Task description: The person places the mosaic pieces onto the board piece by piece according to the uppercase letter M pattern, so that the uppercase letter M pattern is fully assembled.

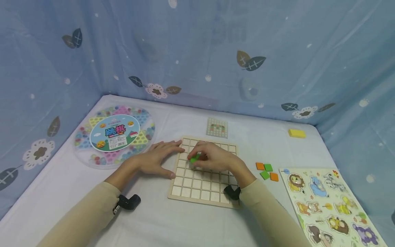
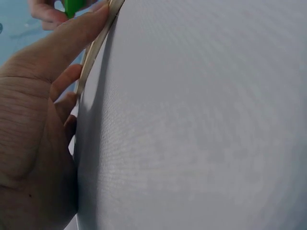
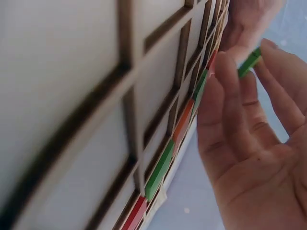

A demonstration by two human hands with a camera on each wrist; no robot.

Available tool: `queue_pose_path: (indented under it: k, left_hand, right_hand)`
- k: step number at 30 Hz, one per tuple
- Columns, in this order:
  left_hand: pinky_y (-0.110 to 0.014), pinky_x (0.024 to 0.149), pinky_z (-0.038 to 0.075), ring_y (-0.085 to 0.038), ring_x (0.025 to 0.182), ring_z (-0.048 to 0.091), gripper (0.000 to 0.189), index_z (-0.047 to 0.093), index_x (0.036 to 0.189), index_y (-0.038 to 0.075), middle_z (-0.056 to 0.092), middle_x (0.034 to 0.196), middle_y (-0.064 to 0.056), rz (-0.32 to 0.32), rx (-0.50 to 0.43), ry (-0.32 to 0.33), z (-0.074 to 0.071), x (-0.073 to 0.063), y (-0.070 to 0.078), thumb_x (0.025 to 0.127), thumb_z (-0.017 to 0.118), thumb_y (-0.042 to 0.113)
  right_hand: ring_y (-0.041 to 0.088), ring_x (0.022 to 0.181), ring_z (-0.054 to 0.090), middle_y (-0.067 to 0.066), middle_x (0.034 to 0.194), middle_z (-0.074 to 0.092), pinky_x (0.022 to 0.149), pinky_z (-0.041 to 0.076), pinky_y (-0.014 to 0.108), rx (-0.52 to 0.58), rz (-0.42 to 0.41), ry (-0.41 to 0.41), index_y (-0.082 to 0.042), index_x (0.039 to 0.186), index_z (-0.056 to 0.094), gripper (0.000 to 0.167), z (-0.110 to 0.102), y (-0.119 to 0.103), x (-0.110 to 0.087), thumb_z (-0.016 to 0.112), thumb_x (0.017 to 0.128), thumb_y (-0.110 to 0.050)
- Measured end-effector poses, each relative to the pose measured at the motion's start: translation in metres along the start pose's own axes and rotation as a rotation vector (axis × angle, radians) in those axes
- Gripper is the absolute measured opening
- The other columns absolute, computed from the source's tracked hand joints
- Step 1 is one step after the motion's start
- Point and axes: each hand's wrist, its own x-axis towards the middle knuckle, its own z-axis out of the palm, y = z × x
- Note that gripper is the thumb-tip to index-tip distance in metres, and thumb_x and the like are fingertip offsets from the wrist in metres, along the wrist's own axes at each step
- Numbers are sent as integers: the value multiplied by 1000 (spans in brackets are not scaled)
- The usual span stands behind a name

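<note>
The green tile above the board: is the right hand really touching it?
Touching. The right wrist view shows the right hand pinching the green tile between its fingertips.

Left: round Chinese checkers set (image 1: 149, 118) with oval label (image 1: 115, 123) | Far right: yellow block (image 1: 297, 133) | Near right: animal puzzle board (image 1: 324, 198), lion (image 1: 296, 182) at its upper left | Beneath: white cloth (image 1: 142, 228) | Behind: blue curtain (image 1: 197, 44) printed with leaves (image 1: 256, 64) and flowers (image 1: 156, 91)
</note>
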Motion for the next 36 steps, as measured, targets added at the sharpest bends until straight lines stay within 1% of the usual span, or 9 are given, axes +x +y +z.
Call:
queue_pose_path:
  k: [3,10,17,24,29,36]
  left_hand:
    - [-65,124,3,-36,158,12,93,37,159,24,14,173,-5,6,-1,-5,0,0,-1,83,78,57]
    - [-64,124,2,-35,158,12,93,36,159,24,13,173,-3,4,-6,5,1,-2,-3,83,78,58]
    - [-64,124,1,-35,158,12,92,36,159,24,13,173,-4,7,-1,-3,2,-1,-4,84,77,59]
    - [-63,125,1,-32,159,10,93,35,159,26,11,174,-1,8,15,-9,3,1,-7,84,76,61]
    - [-63,125,1,-33,159,10,93,35,159,25,12,173,-3,4,9,-11,2,1,-6,83,77,60]
    - [-63,124,1,-35,158,11,92,37,159,23,13,173,-4,4,-2,-4,2,0,-4,83,77,58]
  right_hand:
    - [17,104,67,-1,117,66,94,57,31,-24,9,-12,-11,121,73,23,3,0,4,71,98,-15]
    - [15,97,66,-1,115,67,90,56,31,-90,43,-42,-14,117,73,19,6,-4,11,71,98,-17]
    - [14,95,63,-4,112,66,87,55,31,-115,85,-56,-14,118,73,21,8,-9,13,72,98,-19]
    - [12,94,62,-7,108,66,86,54,29,-141,100,-42,-17,119,72,23,11,-7,15,73,97,-21]
    - [11,94,62,-9,107,65,86,54,28,-166,115,-36,-19,120,72,24,13,-6,15,74,96,-24]
    - [11,91,61,-6,106,66,84,53,29,-178,110,-39,-17,118,72,22,14,-7,14,74,96,-21]
